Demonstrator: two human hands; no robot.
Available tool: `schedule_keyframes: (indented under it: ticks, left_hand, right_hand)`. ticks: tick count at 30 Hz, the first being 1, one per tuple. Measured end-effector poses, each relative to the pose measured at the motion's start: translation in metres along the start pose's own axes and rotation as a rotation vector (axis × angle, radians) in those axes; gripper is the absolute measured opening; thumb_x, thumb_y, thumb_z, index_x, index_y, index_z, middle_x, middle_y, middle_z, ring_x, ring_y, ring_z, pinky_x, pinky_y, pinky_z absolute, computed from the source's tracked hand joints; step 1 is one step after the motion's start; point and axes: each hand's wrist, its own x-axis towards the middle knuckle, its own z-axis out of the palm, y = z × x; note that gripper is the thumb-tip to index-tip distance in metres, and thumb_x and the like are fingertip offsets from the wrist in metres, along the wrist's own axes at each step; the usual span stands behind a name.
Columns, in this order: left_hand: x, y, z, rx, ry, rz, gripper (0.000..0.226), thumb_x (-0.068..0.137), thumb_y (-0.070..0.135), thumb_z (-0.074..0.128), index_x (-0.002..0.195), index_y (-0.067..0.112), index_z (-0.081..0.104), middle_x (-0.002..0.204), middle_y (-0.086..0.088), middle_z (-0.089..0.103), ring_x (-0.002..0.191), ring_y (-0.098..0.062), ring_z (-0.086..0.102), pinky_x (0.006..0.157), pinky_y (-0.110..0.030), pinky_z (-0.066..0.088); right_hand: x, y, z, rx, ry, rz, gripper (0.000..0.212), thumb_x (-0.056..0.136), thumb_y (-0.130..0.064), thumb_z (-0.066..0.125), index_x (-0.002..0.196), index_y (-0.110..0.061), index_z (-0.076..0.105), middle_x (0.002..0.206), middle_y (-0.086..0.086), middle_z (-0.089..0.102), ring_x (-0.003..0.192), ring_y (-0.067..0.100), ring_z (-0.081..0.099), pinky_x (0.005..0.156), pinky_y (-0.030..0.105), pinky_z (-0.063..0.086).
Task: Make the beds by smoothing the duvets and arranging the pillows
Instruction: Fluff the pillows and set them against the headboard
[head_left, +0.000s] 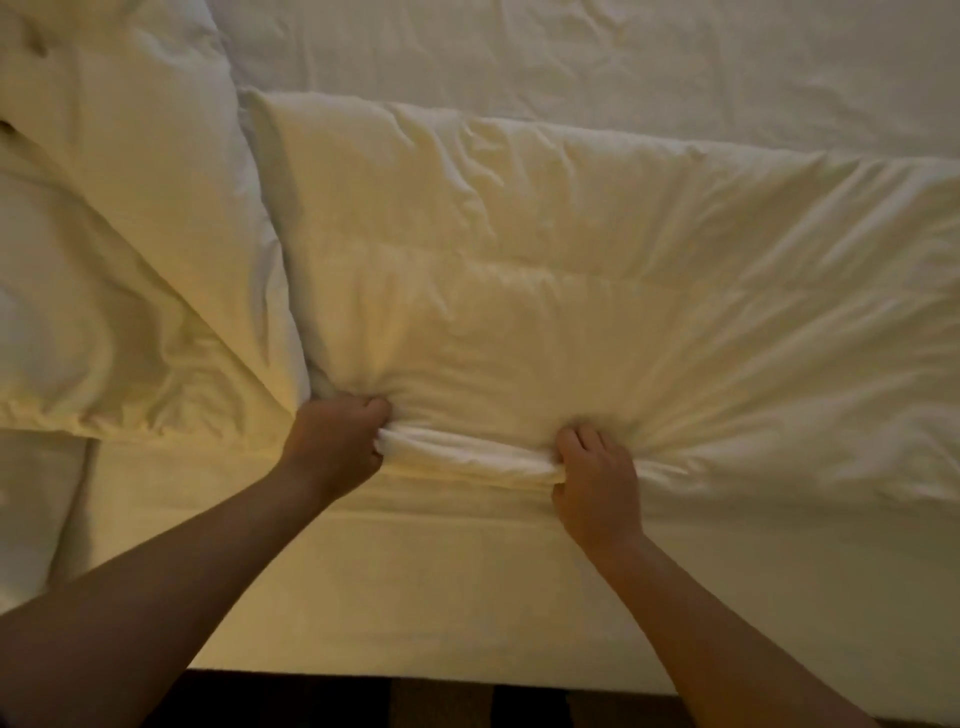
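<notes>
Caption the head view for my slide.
Both hands, left and right, grip the white duvet's near edge beside the pillows.

Duvet (571, 312): white cloth, matt, soft and puffy, creased in fine radiating folds. Pillows (130, 234): same matt white cloth, lightly wrinkled. Bed sheet (571, 57): thin matt cloth, faintly crumpled. Floor (441, 704): dark, material unclear.

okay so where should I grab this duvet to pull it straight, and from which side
Grip the duvet along its near edge, coming from the bedside, as the left hand and right hand do now. That rolled edge bunches into a handhold, and creases fan out from both grips.
</notes>
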Motion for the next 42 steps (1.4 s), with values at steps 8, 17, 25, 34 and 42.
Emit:
schedule_keyframes:
  ticks: [8, 17, 25, 34, 42]
  left_hand:
    - [-0.036, 0.048, -0.060, 0.132, -1.112, 0.321, 0.036, 0.098, 0.016, 0.055, 0.133, 0.006, 0.055, 0.132, -0.019, 0.059, 0.115, -0.036, 0.059, 0.083, -0.038, 0.048]
    - [0.190, 0.003, -0.142, -0.434, 0.346, -0.100, 0.052, 0.091, 0.045, 0.054, 0.135, 0.016, 0.056, 0.152, -0.011, 0.045, 0.133, -0.035, 0.049, 0.107, -0.043, 0.040]
    - [0.236, -0.054, -0.015, -0.110, 0.297, -0.237, 0.088, 0.095, 0.073, 0.020, 0.165, 0.023, 0.000, 0.173, -0.001, -0.005, 0.159, -0.024, -0.008, 0.125, -0.058, -0.005]
    - [0.161, -0.143, 0.032, -0.350, 0.383, -0.528, 0.100, 0.095, 0.073, 0.042, 0.164, 0.018, -0.005, 0.172, -0.008, -0.007, 0.158, -0.026, -0.004, 0.124, -0.030, -0.009]
    - [0.199, -0.069, -0.025, -0.323, 0.302, -0.596, 0.091, 0.095, 0.048, 0.044, 0.163, 0.004, 0.002, 0.170, -0.019, 0.001, 0.158, -0.036, 0.002, 0.126, -0.050, 0.000]
  right_hand:
    - [0.034, -0.020, -0.065, 0.440, -0.483, 0.051, 0.030, 0.078, -0.003, 0.057, 0.073, -0.032, 0.056, 0.084, -0.007, 0.059, 0.078, 0.008, 0.055, 0.075, 0.031, 0.046]
    - [0.219, -0.060, -0.121, 0.263, 0.283, 0.010, 0.073, 0.089, -0.047, 0.063, 0.154, -0.022, 0.041, 0.162, 0.012, 0.038, 0.150, 0.034, 0.034, 0.123, 0.053, 0.031]
    - [0.291, -0.037, -0.054, -0.124, 0.071, 0.039, 0.092, 0.088, -0.087, 0.024, 0.163, -0.046, -0.011, 0.174, -0.005, -0.019, 0.159, 0.026, -0.020, 0.125, 0.060, -0.010]
    - [0.288, 0.074, -0.084, -0.344, -0.075, 0.302, 0.124, 0.064, -0.109, 0.003, 0.163, -0.038, -0.017, 0.173, -0.008, -0.019, 0.159, 0.017, -0.018, 0.125, 0.060, -0.012]
    - [0.291, -0.026, -0.083, -0.155, 0.114, 0.118, 0.092, 0.095, -0.075, 0.038, 0.168, -0.029, 0.005, 0.175, 0.006, -0.005, 0.161, 0.031, -0.006, 0.126, 0.061, -0.004]
